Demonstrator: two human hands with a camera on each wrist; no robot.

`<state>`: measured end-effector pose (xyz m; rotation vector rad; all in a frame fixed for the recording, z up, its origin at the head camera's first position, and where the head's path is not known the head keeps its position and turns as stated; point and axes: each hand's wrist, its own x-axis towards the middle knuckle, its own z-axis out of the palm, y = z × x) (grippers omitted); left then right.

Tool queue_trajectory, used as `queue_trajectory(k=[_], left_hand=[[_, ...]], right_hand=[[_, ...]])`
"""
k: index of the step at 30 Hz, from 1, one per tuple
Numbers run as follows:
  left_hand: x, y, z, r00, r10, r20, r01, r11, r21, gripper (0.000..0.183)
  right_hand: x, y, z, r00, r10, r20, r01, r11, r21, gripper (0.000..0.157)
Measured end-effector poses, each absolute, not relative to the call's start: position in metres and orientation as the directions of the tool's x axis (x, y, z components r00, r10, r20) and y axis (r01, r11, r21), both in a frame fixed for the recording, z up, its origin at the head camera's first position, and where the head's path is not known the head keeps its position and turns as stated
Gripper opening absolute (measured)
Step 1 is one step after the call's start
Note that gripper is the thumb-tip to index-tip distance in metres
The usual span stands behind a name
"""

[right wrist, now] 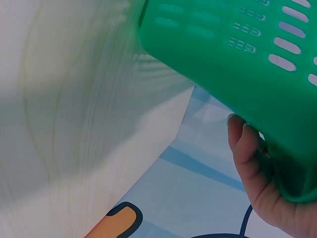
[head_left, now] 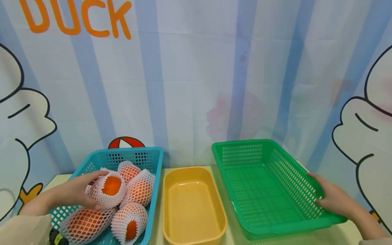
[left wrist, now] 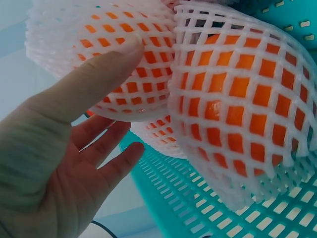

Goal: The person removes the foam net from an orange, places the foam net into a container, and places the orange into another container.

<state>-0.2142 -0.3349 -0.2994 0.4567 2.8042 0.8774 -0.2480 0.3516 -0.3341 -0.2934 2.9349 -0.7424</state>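
Observation:
My left hand (head_left: 78,190) holds an orange fruit (head_left: 111,186) in a white foam net, thumb and fingers on opposite sides of it. This fruit is over the blue basket (head_left: 160,170) at the left, among several other netted fruits (head_left: 139,187). In the left wrist view, the thumb of the left hand (left wrist: 74,144) lies across the net, beside another netted fruit (left wrist: 237,99). My right hand (head_left: 335,197) grips the right rim of a green basket (head_left: 257,190) with nothing in it. The right wrist view has the right hand (right wrist: 257,173) curled round that rim.
Between the baskets stands a yellow tray (head_left: 194,204). All three containers are on a pale wood-grain table (right wrist: 64,124); the green basket's right side reaches past the table edge. A striped curtain (head_left: 193,85) with cartoon prints hangs close behind.

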Motion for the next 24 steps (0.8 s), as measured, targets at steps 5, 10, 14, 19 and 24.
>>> queue_trajectory(k=[5,10,14,19,24], left_hand=[[-0.2143,-0.3348,-0.3024,-0.941,0.332,-0.065,0.228,0.766,0.601,0.092],[-0.2131,-0.3342,-0.3044,-0.943,0.323,-0.08,0.198,0.737,0.646,0.093],[-0.2142,-0.3332,-0.3056,-0.941,0.327,-0.087,0.187,0.717,0.672,0.092],[-0.217,-0.3314,-0.307,-0.94,0.327,-0.095,0.186,0.728,0.66,0.093],[-0.2199,-0.3287,-0.3094,-0.928,0.361,-0.096,0.211,0.718,0.663,0.093]], right_hand=[[-0.2482,0.351,-0.332,-0.976,-0.205,-0.07,-0.141,0.845,-0.516,0.085],[-0.249,0.3505,-0.3328,-0.972,-0.224,-0.065,-0.165,0.856,-0.49,0.085],[-0.2485,0.3501,-0.3331,-0.971,-0.227,-0.069,-0.163,0.85,-0.5,0.085],[-0.2478,0.3502,-0.3335,-0.973,-0.213,-0.085,-0.14,0.845,-0.515,0.085],[-0.25,0.352,-0.3349,-0.973,-0.217,-0.082,-0.149,0.856,-0.495,0.085]])
